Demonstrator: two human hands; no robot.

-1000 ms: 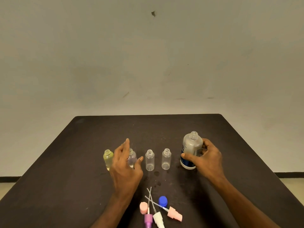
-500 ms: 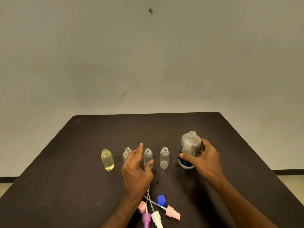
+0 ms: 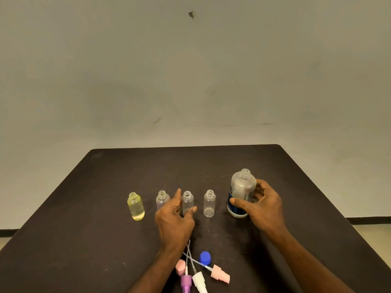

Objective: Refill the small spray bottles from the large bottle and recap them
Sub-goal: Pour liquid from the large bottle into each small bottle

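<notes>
Four small spray bottles stood uncapped in a row across the dark bench [image 3: 105,197]: a yellow-filled bottle [image 3: 136,206] at the left end, then a faintly purple bottle [image 3: 162,199], a clear third bottle [image 3: 187,202] and a clear fourth bottle [image 3: 209,203]. The large bottle [image 3: 241,192], also uncapped, stood upright just right of the row.

The left hand [image 3: 174,218] reached forward from the near edge, palm turned inward, with its forefinger raised between the purple bottle and the third bottle and its thumb extended in front of the third bottle's lower body. Its fingers were spread and loosely straight, bracketing that bottle; whether they touched it could not be told.

The right hand [image 3: 261,205] gripped the large bottle, thumb laid across its front near the blue label and fingers curled round its right side, the forearm angling in from the lower right.

Near the front edge lay the loose spray heads: a purple one [image 3: 186,282], a white one [image 3: 198,281] and a pink one [image 3: 220,274], with a pink cap [image 3: 180,267] and a blue cap [image 3: 205,257] beside them.
</notes>
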